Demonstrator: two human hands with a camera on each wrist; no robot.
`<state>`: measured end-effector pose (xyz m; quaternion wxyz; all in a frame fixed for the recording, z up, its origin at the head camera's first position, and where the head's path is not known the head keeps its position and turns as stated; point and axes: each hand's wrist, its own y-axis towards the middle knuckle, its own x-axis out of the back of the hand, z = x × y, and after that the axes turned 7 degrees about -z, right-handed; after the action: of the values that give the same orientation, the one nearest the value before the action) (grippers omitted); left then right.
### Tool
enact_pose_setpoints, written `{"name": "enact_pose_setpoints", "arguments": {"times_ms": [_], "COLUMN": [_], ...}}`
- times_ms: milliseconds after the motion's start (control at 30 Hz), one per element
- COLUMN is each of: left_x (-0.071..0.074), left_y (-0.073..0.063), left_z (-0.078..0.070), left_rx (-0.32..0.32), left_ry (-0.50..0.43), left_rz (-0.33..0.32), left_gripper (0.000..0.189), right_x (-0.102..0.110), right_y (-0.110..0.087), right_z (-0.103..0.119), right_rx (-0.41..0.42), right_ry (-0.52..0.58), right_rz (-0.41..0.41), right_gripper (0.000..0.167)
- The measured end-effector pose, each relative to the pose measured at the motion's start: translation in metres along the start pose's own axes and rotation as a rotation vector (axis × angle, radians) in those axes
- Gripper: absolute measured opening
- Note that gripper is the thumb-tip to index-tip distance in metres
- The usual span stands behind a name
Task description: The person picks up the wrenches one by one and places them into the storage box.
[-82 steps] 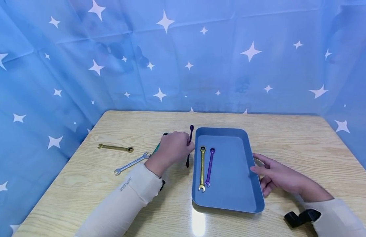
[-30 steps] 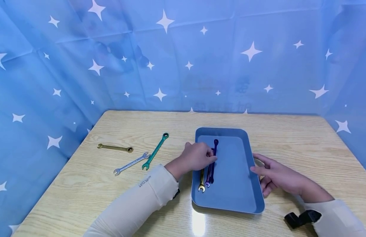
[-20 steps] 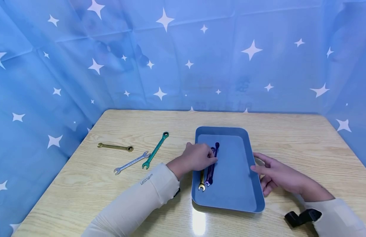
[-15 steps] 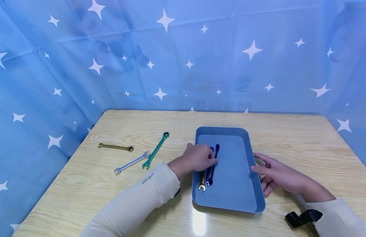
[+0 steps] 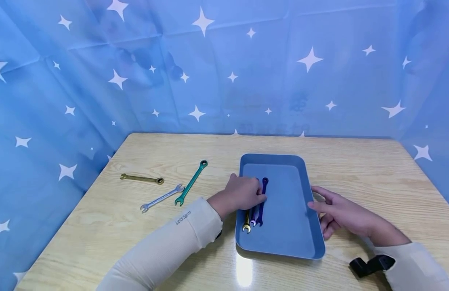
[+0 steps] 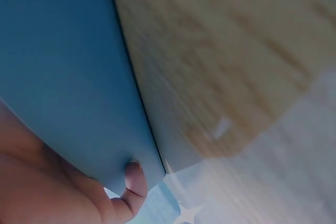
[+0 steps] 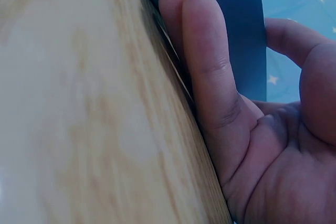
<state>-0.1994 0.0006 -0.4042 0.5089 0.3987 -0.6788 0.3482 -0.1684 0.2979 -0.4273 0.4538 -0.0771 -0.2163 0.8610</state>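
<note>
In the head view my left hand (image 5: 242, 193) reaches over the left wall of a blue-grey tray (image 5: 286, 226). Its fingers pinch a dark purple wrench (image 5: 261, 212). Beside that, partly covered by the hand, lie a lighter purple wrench (image 5: 253, 221) and a gold wrench (image 5: 246, 227). The left wrist view has the tray's outer wall (image 6: 73, 77), which hides the wrenches. My right hand (image 5: 340, 212) grips the tray's right wall, thumb over the rim; in the right wrist view its fingers (image 7: 207, 51) press the outside.
On the wooden table (image 5: 373, 173), left of the tray, lie a green wrench (image 5: 191, 184), a silver wrench (image 5: 162, 198) and a bronze-coloured wrench (image 5: 142, 178). A blue star-patterned curtain (image 5: 224, 81) hangs behind the table.
My left hand has carried the dark purple wrench from the table into the tray, beside the others. Lately the wrench shifts only slightly. My right hand stays on the tray.
</note>
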Motion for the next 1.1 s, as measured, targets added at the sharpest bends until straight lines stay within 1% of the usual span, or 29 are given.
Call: {"name": "enact_pose_setpoints", "arguments": {"times_ms": [233, 333, 433, 500, 567, 700, 767, 867, 967, 1033, 1100], "left_x": [0.002, 0.005, 0.012, 0.016, 0.02, 0.028, 0.033, 0.043, 0.051, 0.054, 0.055], "left_y": [-0.003, -0.005, -0.008, -0.01, -0.012, -0.019, -0.022, -0.025, -0.027, -0.028, -0.03], "left_z": [-0.001, 0.0, 0.001, 0.005, 0.009, 0.025, 0.036, 0.055, 0.076, 0.089, 0.1], "left_rx": [0.001, 0.001, -0.012, -0.03, -0.045, -0.024, 0.009, 0.059, 0.117, 0.162, 0.201], "left_ry": [0.003, -0.005, -0.042, -0.058, -0.076, -0.101, -0.116, -0.141, -0.137, -0.133, -0.119], "left_rz": [-0.007, -0.021, -0.079, -0.145, -0.219, -0.33, -0.36, -0.384, -0.4, -0.402, -0.388], "left_gripper": [0.051, 0.049, 0.047, 0.043, 0.036, 0.019, 0.015, 0.015, 0.015, 0.016, 0.017], "right_x": [-0.002, -0.002, -0.001, -0.001, -0.001, -0.001, -0.001, 0.0, 0.001, 0.001, 0.001], "right_y": [0.001, 0.001, 0.002, 0.002, 0.001, 0.001, 0.001, 0.002, 0.001, 0.0, -0.001], "right_z": [0.001, 0.001, 0.001, 0.001, 0.001, 0.0, 0.0, 0.0, 0.0, 0.001, 0.0], "right_rx": [0.004, -0.001, 0.002, -0.008, -0.006, -0.008, -0.005, -0.009, -0.01, -0.005, -0.006], "right_ry": [-0.004, 0.0, -0.002, -0.001, -0.002, -0.005, -0.011, -0.01, -0.008, -0.008, -0.009], "right_rz": [-0.002, -0.004, -0.009, -0.013, -0.015, -0.013, -0.016, -0.015, -0.01, -0.008, -0.008], "right_gripper": [0.082, 0.083, 0.083, 0.084, 0.084, 0.084, 0.084, 0.084, 0.083, 0.083, 0.082]}}
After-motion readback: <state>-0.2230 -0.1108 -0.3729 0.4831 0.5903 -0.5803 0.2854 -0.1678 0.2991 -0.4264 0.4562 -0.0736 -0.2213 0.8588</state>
